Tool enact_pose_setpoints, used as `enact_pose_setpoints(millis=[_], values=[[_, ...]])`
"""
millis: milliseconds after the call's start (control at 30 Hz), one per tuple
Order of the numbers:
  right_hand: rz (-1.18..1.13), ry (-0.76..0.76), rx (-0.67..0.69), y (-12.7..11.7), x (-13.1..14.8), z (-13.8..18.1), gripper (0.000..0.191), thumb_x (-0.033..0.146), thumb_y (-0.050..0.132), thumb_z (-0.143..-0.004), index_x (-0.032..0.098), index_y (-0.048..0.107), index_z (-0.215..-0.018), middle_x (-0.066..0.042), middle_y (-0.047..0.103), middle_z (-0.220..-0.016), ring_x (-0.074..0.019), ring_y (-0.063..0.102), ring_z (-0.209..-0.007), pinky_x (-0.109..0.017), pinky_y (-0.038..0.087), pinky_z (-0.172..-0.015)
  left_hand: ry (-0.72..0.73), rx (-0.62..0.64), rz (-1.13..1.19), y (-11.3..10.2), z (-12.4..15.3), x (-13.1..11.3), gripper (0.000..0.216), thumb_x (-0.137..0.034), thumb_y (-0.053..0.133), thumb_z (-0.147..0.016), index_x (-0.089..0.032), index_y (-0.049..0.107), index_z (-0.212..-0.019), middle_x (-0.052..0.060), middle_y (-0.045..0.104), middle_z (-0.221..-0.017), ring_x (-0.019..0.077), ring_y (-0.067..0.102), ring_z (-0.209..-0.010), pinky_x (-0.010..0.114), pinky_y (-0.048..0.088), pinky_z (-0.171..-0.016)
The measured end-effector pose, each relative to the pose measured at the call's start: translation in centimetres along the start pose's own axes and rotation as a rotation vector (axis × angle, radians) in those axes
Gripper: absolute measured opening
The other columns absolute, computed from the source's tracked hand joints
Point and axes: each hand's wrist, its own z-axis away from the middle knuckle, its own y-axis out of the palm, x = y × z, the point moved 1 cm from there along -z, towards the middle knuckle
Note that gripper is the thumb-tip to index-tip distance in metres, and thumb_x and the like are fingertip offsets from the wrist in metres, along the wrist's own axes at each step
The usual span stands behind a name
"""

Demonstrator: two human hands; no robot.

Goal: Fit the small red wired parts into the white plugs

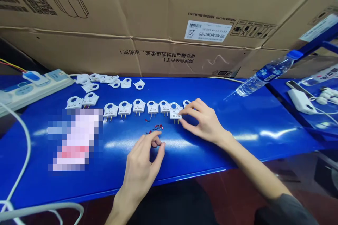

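Note:
My right hand (203, 121) is closed in a pinch on the side of a white plug casing (175, 112) with two metal prongs pointing toward me. More white plug casings (138, 107) form a row to its left, prongs also facing me. Another casing (186, 103) is partly hidden behind my right fingers. My left hand (144, 158) hovers over the front of the blue table, fingers curled, thumb and index finger apart, with nothing visible between them. Just beyond its fingertips lie small dark wires with red ends (158, 127).
The blue table (200, 158) bears a white power strip (39, 89) at left, with loose white casing parts (105, 79) near it. A pixelated pinkish sheet (81, 133) lies left. Large cardboard (105, 42) stands behind. A water bottle (266, 74) leans at right.

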Motion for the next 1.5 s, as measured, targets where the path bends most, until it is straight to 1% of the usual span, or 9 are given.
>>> enact_pose_setpoints(millis=[167,333,467,633,833,933,1033,1267,1500], values=[[-0.169,-0.127,-0.030,0.8,2.2,0.2,0.011,0.026,0.065,-0.097,0.022,0.073,-0.103,-0.005,0.073,-0.093,-0.0184,0.063,-0.083,-0.034,0.054,-0.074,-0.015,-0.020,-0.001,-0.1,0.1,0.0,0.044,-0.030,0.063,-0.101,-0.026,0.048,-0.142,0.005,0.070,-0.115,0.0181,0.070,-0.097,0.033,0.058,-0.084],[-0.215,-0.162,0.005,2.3,2.6,0.6,0.014,0.026,0.062,-0.097,0.022,0.073,-0.104,-0.006,0.074,-0.092,-0.0182,0.064,-0.081,-0.032,0.055,-0.071,0.079,0.029,-0.042,-0.3,-0.2,-0.1,0.026,-0.023,0.061,-0.101,-0.025,0.058,-0.127,0.005,0.071,-0.112,0.0205,0.068,-0.102,0.035,0.056,-0.088],[-0.215,-0.206,0.031,2.5,2.4,0.8,0.012,0.027,0.063,-0.095,0.021,0.073,-0.100,-0.006,0.074,-0.092,-0.0182,0.062,-0.080,-0.032,0.054,-0.070,0.083,0.051,-0.026,-0.4,-0.2,0.1,0.021,-0.021,0.062,-0.100,-0.024,0.060,-0.121,0.004,0.071,-0.111,0.0207,0.065,-0.105,0.036,0.054,-0.092],[-0.201,-0.278,0.144,2.5,2.3,0.8,0.018,0.036,0.061,-0.095,0.022,0.071,-0.093,-0.005,0.073,-0.089,-0.0180,0.060,-0.077,-0.032,0.051,-0.067,0.079,0.102,-0.017,-0.6,0.0,0.3,0.013,-0.018,0.059,-0.101,-0.024,0.062,-0.113,0.003,0.071,-0.107,0.0192,0.065,-0.099,0.035,0.052,-0.089],[-0.236,-0.152,0.123,2.7,2.0,0.8,0.019,0.031,0.055,-0.103,0.020,0.071,-0.102,-0.006,0.073,-0.092,-0.0181,0.063,-0.082,-0.031,0.052,-0.071,0.073,0.143,-0.057,-0.6,0.1,0.1,0.009,-0.018,0.055,-0.101,-0.024,0.061,-0.103,0.001,0.066,-0.092,0.0183,0.060,-0.085,0.035,0.047,-0.081],[-0.218,-0.066,0.209,2.9,1.6,0.6,0.026,0.026,0.048,-0.108,0.020,0.070,-0.120,-0.008,0.071,-0.104,-0.0184,0.066,-0.093,-0.031,0.054,-0.077,0.071,0.154,-0.087,-0.5,0.1,0.1,0.009,-0.019,0.054,-0.102,-0.023,0.062,-0.104,-0.001,0.056,-0.081,0.0171,0.055,-0.077,0.034,0.043,-0.076],[-0.172,-0.062,0.319,3.2,1.3,0.6,0.032,0.025,0.046,-0.109,0.023,0.068,-0.132,-0.009,0.068,-0.112,-0.0183,0.065,-0.096,-0.030,0.054,-0.076,0.070,0.153,-0.092,-0.5,0.1,0.1,0.011,-0.021,0.053,-0.102,-0.023,0.063,-0.107,-0.003,0.052,-0.078,0.0164,0.052,-0.074,0.033,0.042,-0.075],[-0.130,-0.069,0.361,3.5,1.2,0.4,0.029,0.024,0.047,-0.109,0.024,0.068,-0.129,-0.008,0.067,-0.112,-0.0187,0.064,-0.095,-0.029,0.051,-0.072,0.051,0.173,-0.090,-0.5,0.1,0.1,0.012,-0.024,0.052,-0.103,-0.023,0.064,-0.107,-0.004,0.050,-0.075,0.0160,0.051,-0.070,0.032,0.040,-0.071],[-0.086,0.004,0.346,3.2,1.1,0.4,0.019,0.028,0.050,-0.108,0.020,0.066,-0.113,-0.008,0.066,-0.110,-0.0184,0.063,-0.096,-0.028,0.050,-0.071,0.058,0.176,-0.095,-0.4,0.1,0.2,0.014,-0.024,0.052,-0.103,-0.022,0.064,-0.110,-0.004,0.050,-0.075,0.0156,0.051,-0.069,0.032,0.041,-0.072]])
